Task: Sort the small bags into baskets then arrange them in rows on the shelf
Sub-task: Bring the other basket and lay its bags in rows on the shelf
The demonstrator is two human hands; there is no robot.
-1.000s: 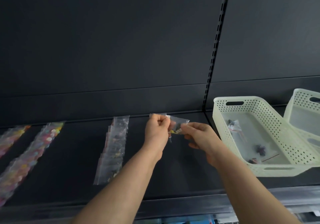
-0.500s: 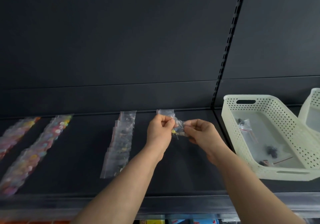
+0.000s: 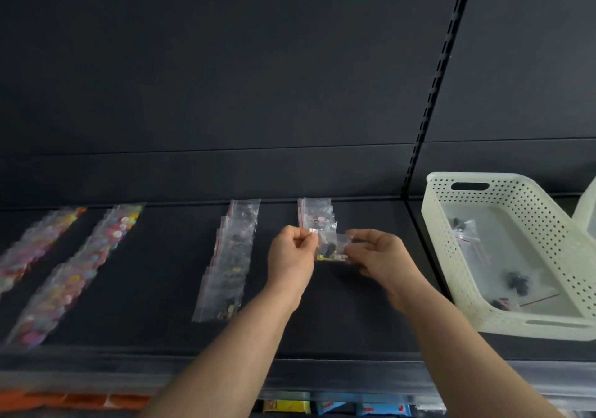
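Observation:
My left hand (image 3: 292,253) and my right hand (image 3: 375,256) pinch the two ends of a small clear bag (image 3: 330,250) with dark and yellow bits inside, just above the dark shelf (image 3: 361,317). Behind it lies another small bag (image 3: 314,212) at the back of the shelf, the head of a new row. To the left runs a full row of clear bags (image 3: 230,262) with dark contents. A cream perforated basket (image 3: 445,246) at the right holds several small bags (image 3: 467,237).
Two rows of bags with colourful pieces (image 3: 80,269) lie at the far left of the shelf. A second pale basket (image 3: 587,211) peeks in at the right edge. A slotted upright (image 3: 435,82) divides the back panel. Packaged goods show below the shelf lip.
Both hands stay on the small bag and have lowered it a little toward the shelf, just in front of the bag lying at the back. The view has shifted left.

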